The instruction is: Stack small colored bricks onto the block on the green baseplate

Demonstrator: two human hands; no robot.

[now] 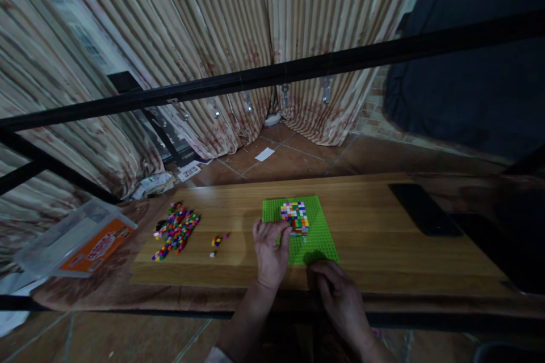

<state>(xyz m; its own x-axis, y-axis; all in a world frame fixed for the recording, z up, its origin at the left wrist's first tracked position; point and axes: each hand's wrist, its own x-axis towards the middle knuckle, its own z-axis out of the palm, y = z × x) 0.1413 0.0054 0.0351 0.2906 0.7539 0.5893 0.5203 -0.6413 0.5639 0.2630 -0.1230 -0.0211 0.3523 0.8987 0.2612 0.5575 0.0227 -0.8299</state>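
A green studded baseplate [321, 232] lies on the wooden board, carrying a block of small multicoloured building bricks [296, 214]. My left hand [271, 247] reaches over the plate's left part, its thumb and fingers pinched at the lower left edge of the brick block. Whatever sits between those fingertips is hidden. By the plate's lower right corner rests my right hand [338, 289], its fingers curled inward; their tips are in shadow, so I cannot see if they hold anything.
A heap of loose bricks [176, 229] covers the board's left end, with a few strays [217, 241] closer to the plate. Far left stands a clear plastic box [76, 238] with an orange label. A dark phone [423, 210] lies on the right. A black bar [255, 76] crosses behind.
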